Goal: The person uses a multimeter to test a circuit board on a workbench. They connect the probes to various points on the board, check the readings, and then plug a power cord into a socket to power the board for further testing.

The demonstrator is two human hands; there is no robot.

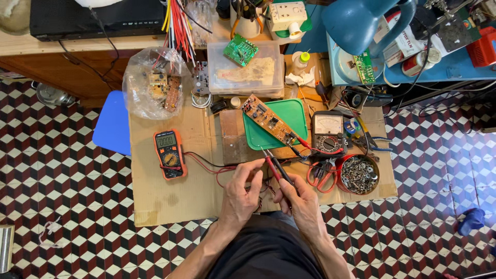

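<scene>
My right hand [302,204] holds a red probe [271,164] and a black probe [281,169] side by side, tips pointing up toward the lower end of a long brown circuit board [266,118]. That board lies slanted across a green tray [294,111]. My left hand [239,194] sits just left of the probes, fingers curled over the red and black leads [206,164]. Whether it grips them is unclear. The leads run left to an orange digital multimeter [169,154] lying on the cardboard sheet [170,201].
An analog meter [327,132], orange-handled scissors [321,174] and a red bowl of screws [358,174] lie to the right. Behind are a clear plastic box [227,77] with a green board [241,50], a bag of boards [155,82], a blue stool [111,124] and a blue lamp [356,20].
</scene>
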